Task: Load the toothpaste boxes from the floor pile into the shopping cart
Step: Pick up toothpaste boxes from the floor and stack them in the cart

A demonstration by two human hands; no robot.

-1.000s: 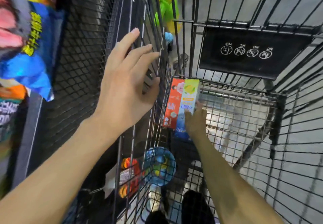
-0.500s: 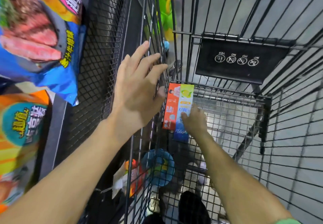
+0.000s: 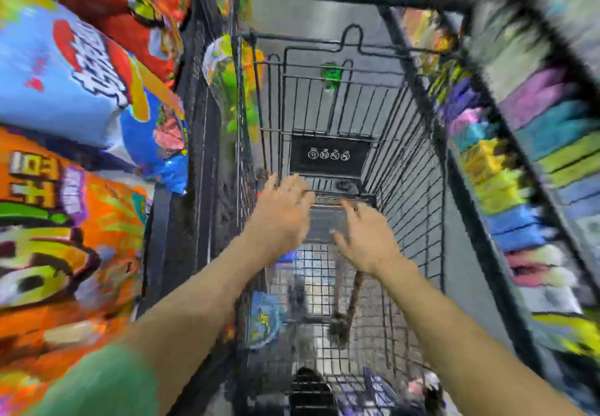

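Both hands, left (image 3: 284,211) & right (image 3: 365,237), spread, holding nothing, over shopping cart (image 3: 406,168).

The shopping cart (image 3: 406,162) stands in the middle, seen from above. Both hands reach into it: the left hand (image 3: 282,217) near the cart's left wall, the right hand (image 3: 367,237) just right of it, apart. A placard (image 3: 329,155) sits on the cart's far wall, beyond the hands. Snack bags (image 3: 65,91) hang left of the cart; a shelf (image 3: 519,162) of packets runs along its right.
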